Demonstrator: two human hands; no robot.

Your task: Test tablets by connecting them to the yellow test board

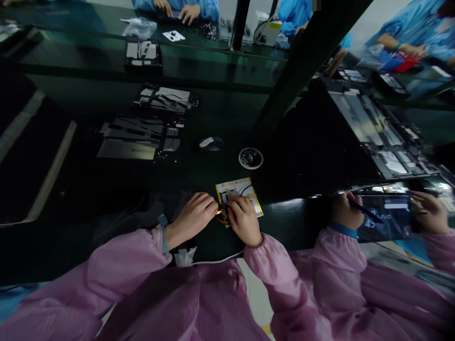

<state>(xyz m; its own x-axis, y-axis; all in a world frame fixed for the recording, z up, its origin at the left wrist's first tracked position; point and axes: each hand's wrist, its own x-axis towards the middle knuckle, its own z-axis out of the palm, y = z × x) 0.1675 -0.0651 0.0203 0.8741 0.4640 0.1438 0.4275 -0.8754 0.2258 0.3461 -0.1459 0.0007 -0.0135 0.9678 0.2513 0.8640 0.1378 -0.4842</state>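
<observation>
A flat rectangular piece with yellow edges and a white face, which looks like a battery pack (254, 201), lies on the dark table before me. My left hand (195, 215) comes from the left with its fingers closed in a pinch on a thin orange flex strip (219, 212) at the pack's left edge. Over the pack's lower left part, my right hand (244, 218) has its fingers curled down on it, close to the left fingertips. These fingers hide part of the pack and the strip. A short black wire (246, 188) shows on its upper face.
Beyond the pack stand a round dish (250, 158) and a dark mouse-shaped object (211, 143). Opened device panels (133, 137) lie to the left; a black box stack (320, 137) rises right. A co-worker's hand (346, 213) holds a blue tool over a lit screen (384, 220).
</observation>
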